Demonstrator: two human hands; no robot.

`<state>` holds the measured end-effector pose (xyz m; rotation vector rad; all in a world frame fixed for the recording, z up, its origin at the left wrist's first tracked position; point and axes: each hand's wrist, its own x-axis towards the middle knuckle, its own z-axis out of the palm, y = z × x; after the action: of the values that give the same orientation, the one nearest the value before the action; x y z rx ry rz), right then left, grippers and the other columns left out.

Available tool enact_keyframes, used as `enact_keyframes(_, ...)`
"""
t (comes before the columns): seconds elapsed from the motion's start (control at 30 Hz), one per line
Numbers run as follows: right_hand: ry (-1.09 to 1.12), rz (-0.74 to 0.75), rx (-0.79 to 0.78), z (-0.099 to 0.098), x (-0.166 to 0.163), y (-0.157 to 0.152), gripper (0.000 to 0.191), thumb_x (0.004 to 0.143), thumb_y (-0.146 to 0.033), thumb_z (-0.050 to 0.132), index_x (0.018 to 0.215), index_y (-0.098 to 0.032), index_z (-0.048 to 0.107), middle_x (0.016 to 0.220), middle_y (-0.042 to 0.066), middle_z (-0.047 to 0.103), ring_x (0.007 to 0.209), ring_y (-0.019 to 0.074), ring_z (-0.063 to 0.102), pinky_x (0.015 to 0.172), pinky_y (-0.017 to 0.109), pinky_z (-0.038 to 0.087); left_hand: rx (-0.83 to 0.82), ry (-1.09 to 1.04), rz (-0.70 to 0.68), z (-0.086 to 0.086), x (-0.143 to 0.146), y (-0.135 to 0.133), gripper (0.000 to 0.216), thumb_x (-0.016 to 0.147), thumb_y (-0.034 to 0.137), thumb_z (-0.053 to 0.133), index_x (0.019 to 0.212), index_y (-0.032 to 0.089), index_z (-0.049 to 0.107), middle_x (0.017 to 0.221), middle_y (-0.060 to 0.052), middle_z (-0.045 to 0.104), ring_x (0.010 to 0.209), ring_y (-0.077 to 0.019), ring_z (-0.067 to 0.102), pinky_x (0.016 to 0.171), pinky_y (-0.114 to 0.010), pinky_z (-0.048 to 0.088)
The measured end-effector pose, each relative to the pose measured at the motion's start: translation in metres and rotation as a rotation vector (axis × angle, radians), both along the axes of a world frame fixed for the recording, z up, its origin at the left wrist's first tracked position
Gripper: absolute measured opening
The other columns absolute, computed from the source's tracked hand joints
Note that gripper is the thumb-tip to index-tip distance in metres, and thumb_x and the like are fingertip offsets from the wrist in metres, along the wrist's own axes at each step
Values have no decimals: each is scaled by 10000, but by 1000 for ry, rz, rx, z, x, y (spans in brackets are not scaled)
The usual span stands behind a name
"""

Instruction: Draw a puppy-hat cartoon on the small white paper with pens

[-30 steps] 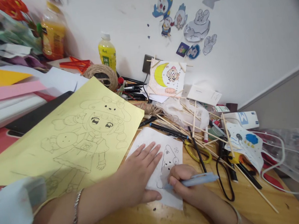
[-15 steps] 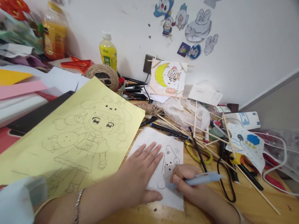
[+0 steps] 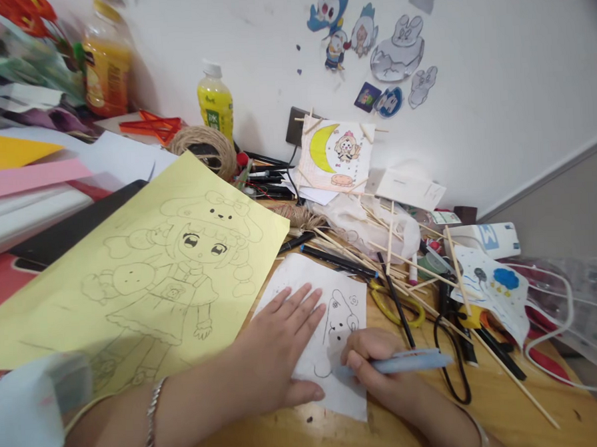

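My left hand (image 3: 287, 341) lies flat with fingers spread on a small white sheet of paper (image 3: 333, 406), pressing it to the wooden table. On the sheet is a black line drawing of a long-eared cartoon animal (image 3: 340, 321), partly hidden by my right hand (image 3: 378, 356). That hand is closed around a light blue pen (image 3: 410, 361), whose tip end points left at the lower lines of the drawing. To the left, under my left forearm, a large yellow sheet (image 3: 214, 234) carries a pencil drawing of a girl figure.
Wooden sticks (image 3: 350, 251), black markers (image 3: 338, 260) and yellow-handled scissors (image 3: 418, 314) lie beyond the white sheet. Twine (image 3: 209, 145), a yellow bottle (image 3: 215, 101) and an orange juice bottle (image 3: 105, 67) stand toward the wall. A stick-framed moon picture (image 3: 337, 155) leans there.
The pen's back end has swung slightly to the right and its tip has shifted a little left. My left hand and the sheet stay in place.
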<state>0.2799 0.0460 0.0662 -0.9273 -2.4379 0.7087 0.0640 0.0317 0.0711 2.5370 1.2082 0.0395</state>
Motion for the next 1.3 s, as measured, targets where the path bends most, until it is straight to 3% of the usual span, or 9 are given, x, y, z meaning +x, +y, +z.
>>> enact_keyframes(0.27,-4,-19,67,1,-1,-1,409,970,-294,329,568,-217,323,509,-17,470,485,116,472,483,244,335,-36,35,-1,7,2,3,933,822,594,628,1488,48,268,1548,-194,74,1436,-348,39,1145,-540,109)
enact_keyframes(0.5,54,-31,38,1,1,0,388,938,-266,398,553,-211,401,513,-15,500,485,119,476,486,247,340,-55,26,-4,5,2,0,941,813,595,636,1488,49,271,1553,-195,75,1437,-349,28,1149,-533,87)
enact_keyframes(0.6,179,-136,-52,0,3,3,381,919,-286,456,545,-212,457,516,-15,518,484,127,484,483,252,358,-27,15,7,3,2,0,930,810,581,638,1489,61,274,1556,-191,84,1439,-342,28,1151,-522,74)
enact_keyframes(0.7,429,-351,-133,-6,6,8,385,899,-314,508,530,-223,447,492,-23,515,469,137,488,477,259,387,-12,6,17,1,2,-1,908,819,578,617,1491,72,276,1559,-183,105,1441,-332,30,1153,-511,74)
enact_keyframes(0.77,592,-495,-181,-11,9,12,402,884,-340,542,521,-233,407,455,-42,473,426,131,446,443,258,369,-12,18,28,1,2,-1,901,819,575,608,1493,78,275,1560,-180,99,1440,-337,35,1150,-519,87)
enact_keyframes(0.87,716,-593,-224,-18,11,17,401,870,-373,569,531,-238,404,443,-50,457,418,131,418,424,261,332,-9,60,55,1,4,-3,904,814,567,601,1498,81,266,1559,-180,84,1437,-353,37,1142,-533,112)
enact_keyframes(1.0,749,-643,-218,-21,12,21,381,849,-384,594,543,-236,421,458,-48,471,434,132,417,424,261,306,4,73,82,3,3,-6,827,861,555,522,1482,54,304,1553,-195,128,1433,-371,62,1135,-550,126)
enact_keyframes(1.13,822,-648,-230,-17,8,23,359,851,-350,575,542,-234,435,441,-56,466,422,123,411,424,250,318,45,35,10,8,-1,-5,662,915,414,450,1489,116,313,1562,-139,149,1441,-323,84,1142,-536,125)
enact_keyframes(1.3,762,-589,-195,-10,3,19,367,827,-361,599,514,-228,459,444,-42,493,420,122,439,425,247,348,27,75,22,3,-1,-5,666,892,399,471,1484,127,329,1552,-139,173,1436,-329,118,1128,-557,169)
